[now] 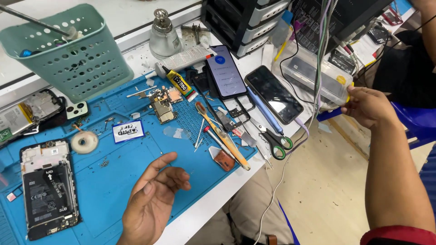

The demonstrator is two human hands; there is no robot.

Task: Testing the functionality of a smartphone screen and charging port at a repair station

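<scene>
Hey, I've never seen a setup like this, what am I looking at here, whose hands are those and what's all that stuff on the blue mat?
This is one picture from a camera worn on a person's head, looking down at a workbench. No machine is involved: both bare hands belong to that person. The left hand hovers open, palm up, over a blue work mat and holds nothing. The right hand reaches to the side and touches a clear plastic box at the bench edge.

On the mat lie an opened phone with its back removed, a roll of tape, a small circuit board, a glue tube, tweezers and prying tools. Nearby are a phone with a lit screen, a phone with a dark screen, green-handled scissors and a green perforated basket.
</scene>
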